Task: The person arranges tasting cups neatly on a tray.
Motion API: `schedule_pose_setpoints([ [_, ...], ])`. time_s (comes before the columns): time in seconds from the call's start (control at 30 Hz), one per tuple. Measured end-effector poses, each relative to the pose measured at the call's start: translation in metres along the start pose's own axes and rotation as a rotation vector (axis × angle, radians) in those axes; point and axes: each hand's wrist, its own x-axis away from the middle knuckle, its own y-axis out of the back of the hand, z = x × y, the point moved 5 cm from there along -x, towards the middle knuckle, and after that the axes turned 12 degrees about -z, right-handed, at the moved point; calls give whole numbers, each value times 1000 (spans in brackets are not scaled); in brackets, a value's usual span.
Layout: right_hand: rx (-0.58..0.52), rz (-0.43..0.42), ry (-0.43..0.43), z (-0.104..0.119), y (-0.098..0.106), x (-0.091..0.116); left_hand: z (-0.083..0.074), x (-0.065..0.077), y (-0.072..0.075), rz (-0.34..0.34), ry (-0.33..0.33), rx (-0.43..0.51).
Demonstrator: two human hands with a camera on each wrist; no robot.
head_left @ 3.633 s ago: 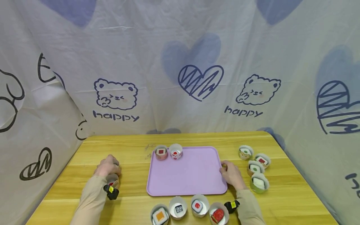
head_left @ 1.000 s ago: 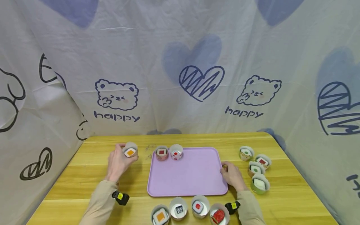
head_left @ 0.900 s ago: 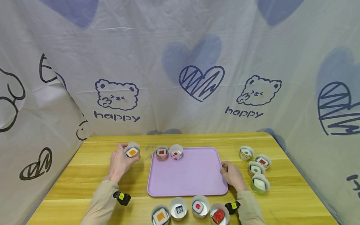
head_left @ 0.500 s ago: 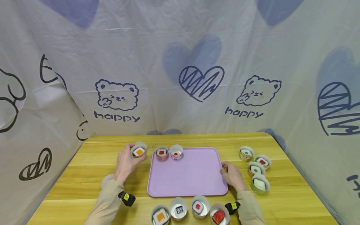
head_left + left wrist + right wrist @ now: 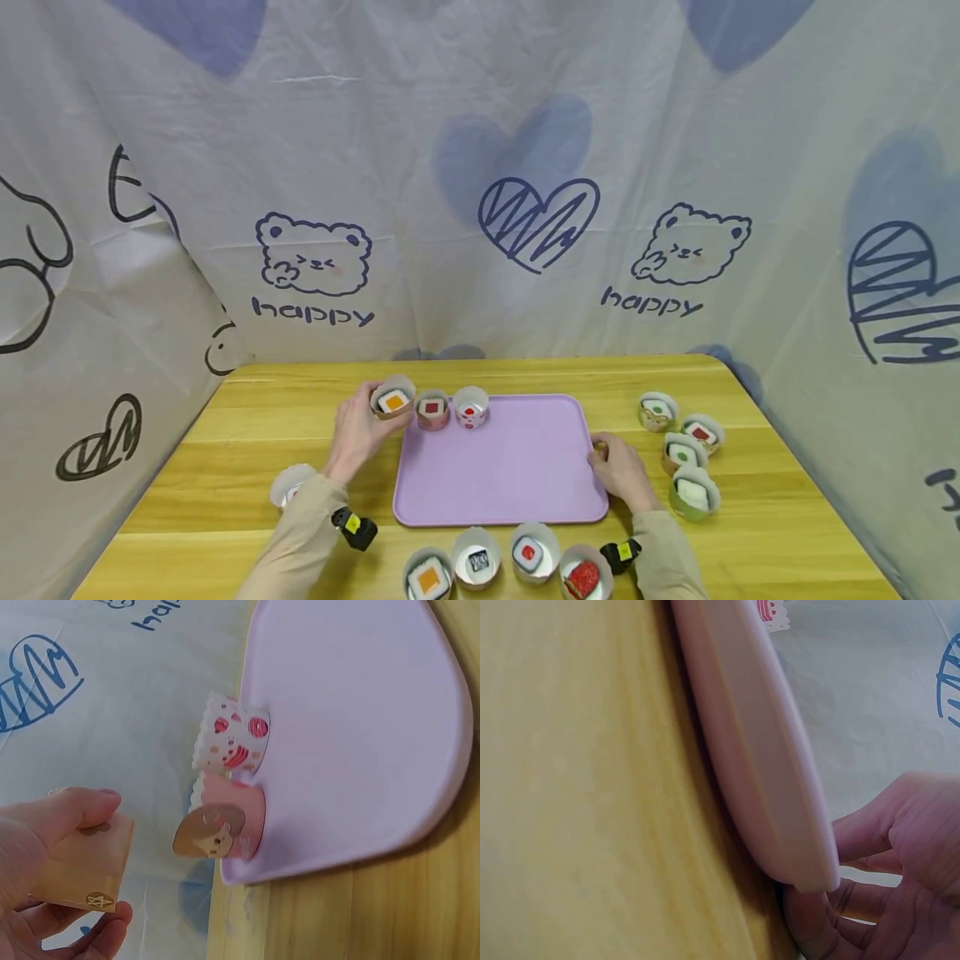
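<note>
My left hand point(image 5: 362, 429) grips a brown paper baking cup point(image 5: 94, 862) between thumb and fingers. Inside that cup sits a white square piece with an orange centre point(image 5: 393, 402), perhaps a toy sweet or sushi. The cup is held just left of the lilac tray's point(image 5: 498, 467) far left corner. Two cups stand there on the tray: a pink cup point(image 5: 432, 411) with a dark red-centred piece and a white cup with red prints point(image 5: 471, 408). At the tray's right edge, my right hand point(image 5: 621, 471) pinches the rim, thumb and fingers on either side of it.
In front of the tray, several filled cups line up, among them one with a red piece point(image 5: 583, 575). More cups, such as a green one point(image 5: 692, 493), cluster at the right. A white cup point(image 5: 288, 483) is partly behind my left sleeve. A printed curtain point(image 5: 420, 275) hangs behind the table.
My left hand has picked up the brown cup at the left and carried it toward the tray's far left corner. My right hand stays at the tray's right edge.
</note>
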Motion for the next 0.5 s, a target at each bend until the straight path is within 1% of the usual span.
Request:
schedule_pose_setpoints([
  [0.13,-2,-2,1,0,1,0,-5,0,-5,5,-16,16],
  [0.5,1,-4,-6,0,0,1,-22,1,-18,42,6,93],
])
